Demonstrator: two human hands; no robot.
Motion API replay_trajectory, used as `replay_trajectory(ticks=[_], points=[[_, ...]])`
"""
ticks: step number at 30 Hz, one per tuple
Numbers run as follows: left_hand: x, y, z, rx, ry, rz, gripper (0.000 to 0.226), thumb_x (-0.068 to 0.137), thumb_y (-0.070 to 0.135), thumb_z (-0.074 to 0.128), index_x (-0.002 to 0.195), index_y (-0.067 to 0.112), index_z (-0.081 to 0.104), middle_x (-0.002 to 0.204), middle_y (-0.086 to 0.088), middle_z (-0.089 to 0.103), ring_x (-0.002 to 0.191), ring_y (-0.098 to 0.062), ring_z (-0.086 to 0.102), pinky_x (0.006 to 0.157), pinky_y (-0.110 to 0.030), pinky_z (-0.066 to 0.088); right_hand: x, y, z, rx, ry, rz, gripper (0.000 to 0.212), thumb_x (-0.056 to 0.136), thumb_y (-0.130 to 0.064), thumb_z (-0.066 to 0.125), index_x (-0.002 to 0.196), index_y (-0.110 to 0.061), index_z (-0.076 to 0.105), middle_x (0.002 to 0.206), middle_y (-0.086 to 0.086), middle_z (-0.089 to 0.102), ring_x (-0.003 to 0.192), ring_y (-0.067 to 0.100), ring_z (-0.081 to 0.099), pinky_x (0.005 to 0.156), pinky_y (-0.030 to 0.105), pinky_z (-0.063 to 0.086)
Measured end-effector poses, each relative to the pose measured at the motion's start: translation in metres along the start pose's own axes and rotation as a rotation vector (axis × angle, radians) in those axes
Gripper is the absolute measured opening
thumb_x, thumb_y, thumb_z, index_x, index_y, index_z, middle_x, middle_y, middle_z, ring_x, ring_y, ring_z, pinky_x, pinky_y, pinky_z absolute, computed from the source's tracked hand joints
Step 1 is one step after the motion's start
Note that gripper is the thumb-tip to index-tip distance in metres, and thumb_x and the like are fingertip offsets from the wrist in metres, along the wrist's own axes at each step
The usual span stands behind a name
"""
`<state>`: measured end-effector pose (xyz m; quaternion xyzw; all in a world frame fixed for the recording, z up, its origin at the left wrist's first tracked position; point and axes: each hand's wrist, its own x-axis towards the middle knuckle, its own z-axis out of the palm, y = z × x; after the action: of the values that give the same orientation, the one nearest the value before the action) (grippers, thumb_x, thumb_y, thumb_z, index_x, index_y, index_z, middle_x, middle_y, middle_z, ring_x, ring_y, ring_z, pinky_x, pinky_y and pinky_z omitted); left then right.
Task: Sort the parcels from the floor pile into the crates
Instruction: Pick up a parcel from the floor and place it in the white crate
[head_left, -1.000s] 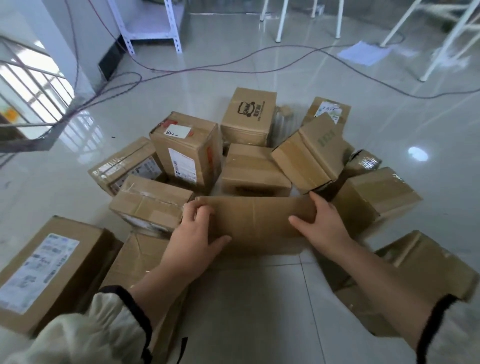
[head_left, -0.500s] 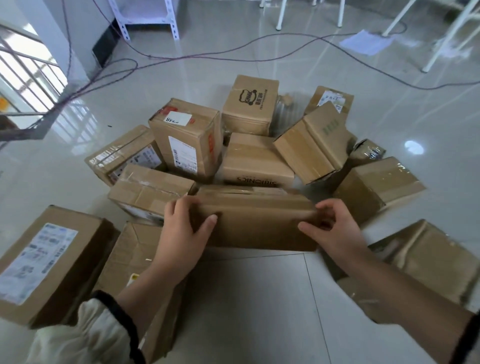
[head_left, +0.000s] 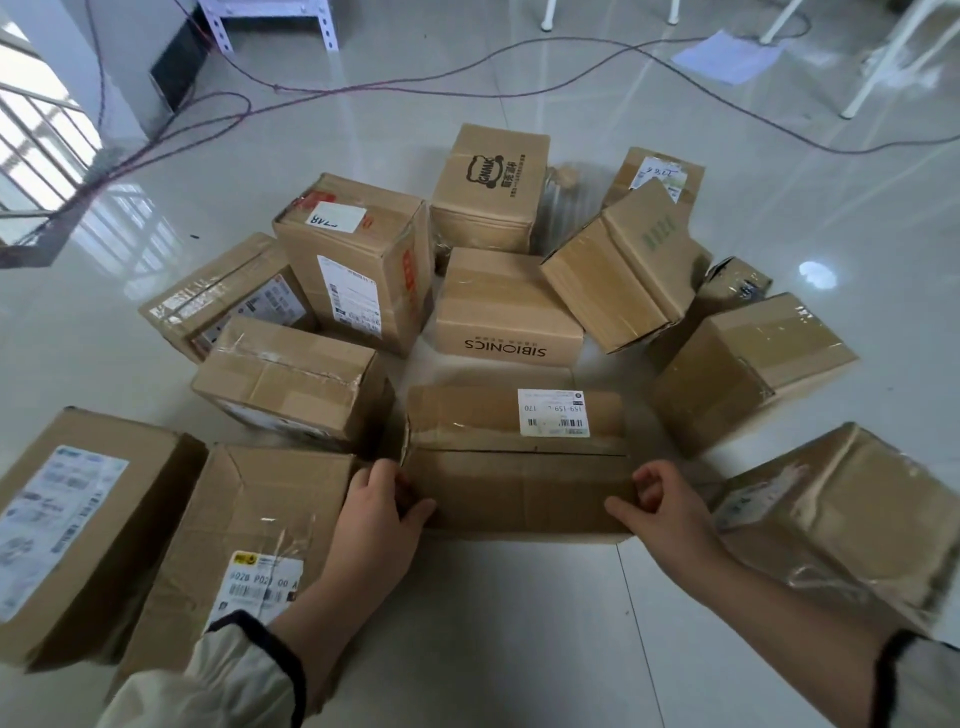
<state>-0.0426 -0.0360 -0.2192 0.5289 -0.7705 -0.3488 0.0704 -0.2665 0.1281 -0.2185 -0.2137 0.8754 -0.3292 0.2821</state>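
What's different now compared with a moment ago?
The front box was rolled toward the person, so its label now faces up. The left grip and right grip slid from its far edge to its near corners, still holding it. The other parcels stayed put.

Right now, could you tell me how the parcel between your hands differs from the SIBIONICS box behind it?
The held parcel carries a white barcode label on top; the SIBIONICS box shows a printed name on its near side, with no label in view. The left hand and right hand grip the held parcel's near corners; the SIBIONICS box is untouched. Both are brown taped cardboard.
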Motion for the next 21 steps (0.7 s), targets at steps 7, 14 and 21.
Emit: replay_trajectory(ticks=[7, 14, 21], points=[[0.013, -0.001, 0.001, -0.050, -0.032, -0.080, 0.060, 0.090, 0.025, 0.062, 0.141, 0.014, 0.034, 0.135, -0.008, 0.050, 0.121, -0.025, 0.049, 0.098, -0.035, 0.042, -0.004, -0.008, 0.000, 0.052, -0.047, 0.117, 0.050, 0.078, -0.021, 0.075, 0.121, -0.012, 0.054, 0.075, 0.002, 0.049, 0.068, 0.012, 0.049, 0.058, 0.022, 0.039], [0.069, 0.024, -0.012, -0.006, -0.075, -0.049, 0.050, 0.095, 0.018, 0.051, 0.143, 0.019, 0.037, 0.137, -0.011, 0.050, 0.123, -0.031, 0.048, 0.102, -0.041, 0.042, -0.065, -0.007, 0.037, 0.523, -0.373, 0.555, 0.048, 0.081, -0.008, 0.071, 0.121, -0.001, 0.045, 0.101, 0.020, 0.061, 0.076, 0.025, 0.068, 0.055, 0.024, 0.055], [0.022, 0.019, 0.010, -0.386, 0.167, -0.209, 0.060, 0.096, 0.030, 0.049, 0.148, 0.018, 0.022, 0.148, -0.004, 0.036, 0.137, -0.023, 0.034, 0.109, -0.041, 0.029, -0.021, 0.001, -0.007, 0.071, -0.129, 0.259, 0.041, 0.092, -0.044, 0.050, 0.121, -0.015, 0.049, 0.108, 0.003, 0.058, 0.102, 0.027, 0.056, 0.091, 0.046, 0.047]])
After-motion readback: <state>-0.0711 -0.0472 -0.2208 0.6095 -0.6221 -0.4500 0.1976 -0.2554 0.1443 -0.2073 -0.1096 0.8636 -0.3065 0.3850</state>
